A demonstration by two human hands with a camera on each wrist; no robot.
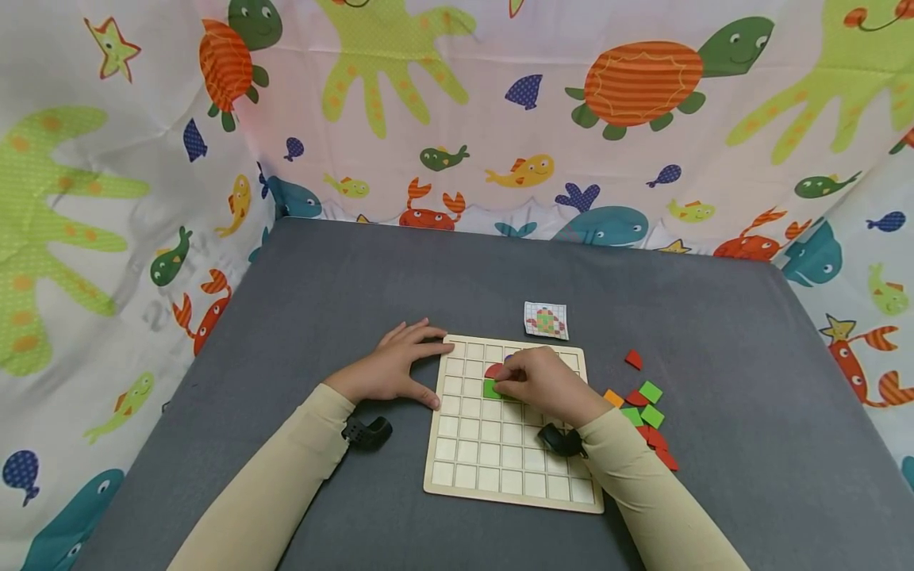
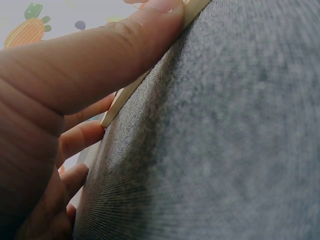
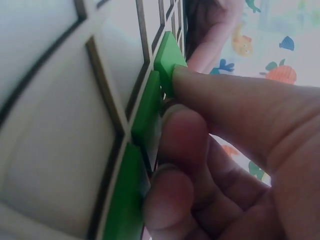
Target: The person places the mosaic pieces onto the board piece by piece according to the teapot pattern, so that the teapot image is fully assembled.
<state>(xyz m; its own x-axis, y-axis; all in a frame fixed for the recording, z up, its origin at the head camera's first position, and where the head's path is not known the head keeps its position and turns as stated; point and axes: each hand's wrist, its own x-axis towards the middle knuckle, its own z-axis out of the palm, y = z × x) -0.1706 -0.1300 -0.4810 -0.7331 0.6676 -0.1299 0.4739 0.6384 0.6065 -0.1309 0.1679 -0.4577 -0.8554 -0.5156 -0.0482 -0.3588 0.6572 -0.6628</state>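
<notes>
A wooden grid board (image 1: 467, 476) lies on the grey cloth. My left hand (image 1: 389, 369) touches its left edge, thumb and fingers spread; in the left wrist view the thumb (image 2: 145, 37) presses against the rim. Over the upper grid, my right hand (image 1: 546, 385) pinches a green square tile (image 3: 169, 55) between thumb and fingers, just at the board's surface. Two more green tiles (image 3: 146, 117) sit in cells beside it in the right wrist view. In the head view a red piece (image 1: 493, 370) lies just above the green tile; the hand hides other cells.
Right of the board lies a loose pile of red, green and orange pieces (image 1: 651, 415), with one red piece (image 1: 633, 359) apart from it. A small printed pattern card (image 1: 546, 320) is behind the board. A sea-animal curtain (image 1: 478, 103) encloses the table.
</notes>
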